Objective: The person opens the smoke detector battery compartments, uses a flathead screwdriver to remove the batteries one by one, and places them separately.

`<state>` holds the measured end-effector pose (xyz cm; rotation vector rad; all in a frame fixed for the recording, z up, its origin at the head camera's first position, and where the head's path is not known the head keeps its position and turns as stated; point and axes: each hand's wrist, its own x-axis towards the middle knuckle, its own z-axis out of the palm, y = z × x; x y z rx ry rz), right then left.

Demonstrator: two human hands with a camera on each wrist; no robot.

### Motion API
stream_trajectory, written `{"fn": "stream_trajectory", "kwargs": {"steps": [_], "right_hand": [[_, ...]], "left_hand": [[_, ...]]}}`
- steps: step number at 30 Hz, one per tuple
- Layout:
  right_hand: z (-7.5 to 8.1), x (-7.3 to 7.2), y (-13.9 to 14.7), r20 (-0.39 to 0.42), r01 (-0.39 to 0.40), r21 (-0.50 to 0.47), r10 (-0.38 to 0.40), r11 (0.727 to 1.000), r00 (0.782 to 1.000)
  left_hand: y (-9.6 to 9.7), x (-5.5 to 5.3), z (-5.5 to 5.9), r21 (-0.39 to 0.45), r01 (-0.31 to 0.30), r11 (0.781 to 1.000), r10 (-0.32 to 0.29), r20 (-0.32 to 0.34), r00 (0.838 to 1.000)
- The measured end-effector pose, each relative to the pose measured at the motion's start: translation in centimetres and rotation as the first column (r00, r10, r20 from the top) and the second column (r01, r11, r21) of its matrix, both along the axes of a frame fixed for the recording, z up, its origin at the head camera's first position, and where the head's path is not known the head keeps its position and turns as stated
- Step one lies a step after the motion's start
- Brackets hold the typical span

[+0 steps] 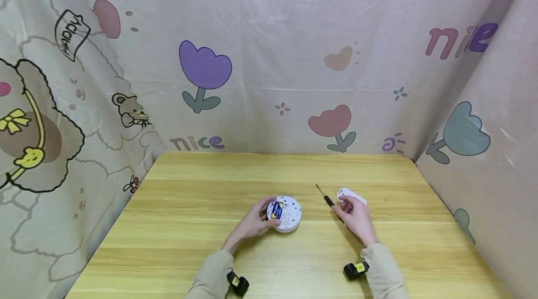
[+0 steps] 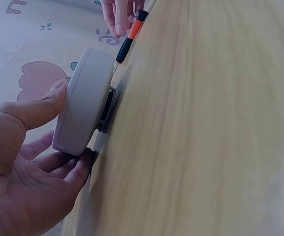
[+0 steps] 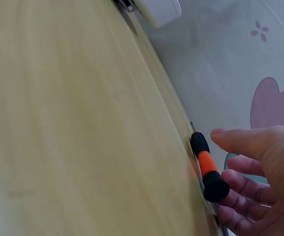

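My left hand point(image 1: 253, 221) grips a round white device point(image 1: 293, 215) that looks like a smoke alarm, its slotted face up with a blue and yellow patch point(image 1: 276, 210). In the left wrist view the thumb presses its upper side and the fingers sit under its edge; a black part point(image 2: 107, 110) juts from the underside, close over the table. Beside a screwdriver point(image 1: 329, 201) with a black and orange handle is my right hand point(image 1: 356, 218), fingers loosely bent. In the right wrist view the thumb stands apart from the screwdriver handle point(image 3: 207, 162). A white, round-ended piece point(image 1: 344, 192) lies partly hidden behind the right hand.
Everything is on a wood-grain table point(image 1: 189, 196). Printed curtains point(image 1: 260, 56) hang behind it and along both sides. A small black camera is strapped on each wrist.
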<state>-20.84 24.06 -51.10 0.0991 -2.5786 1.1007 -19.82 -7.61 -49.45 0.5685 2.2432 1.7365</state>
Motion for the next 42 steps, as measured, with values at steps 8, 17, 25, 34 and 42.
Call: {"fn": "stream_trajectory", "kwargs": {"steps": [8,17,25,34,42], "right_hand": [[-0.5,0.1,-0.6,-0.042,-0.005,-0.04,0.003,0.999,0.999],[-0.4,-0.1,-1.6,0.012,0.073,-0.007,-0.073,0.997,0.997],[-0.3,-0.2,-2.2,0.042,0.116,0.026,-0.117,0.993,0.992],[-0.7,-0.6,-2.5,0.038,0.159,0.049,-0.161,0.986,0.986],[-0.6,-0.7,-2.6,0.061,0.173,0.047,-0.175,0.984,0.983]], "left_hand": [[-0.1,-0.1,-0.2,-0.017,-0.002,1.0,0.002,0.0,1.0],[-0.2,-0.4,-0.6,-0.033,0.004,0.999,-0.004,-0.005,1.0],[-0.2,-0.2,-0.4,-0.043,-0.004,0.999,0.003,-0.007,1.0],[-0.1,-0.1,-0.5,-0.032,-0.007,0.999,0.007,0.001,1.0],[-0.1,-0.1,-0.5,-0.027,-0.01,1.0,0.01,0.001,1.0]]}}
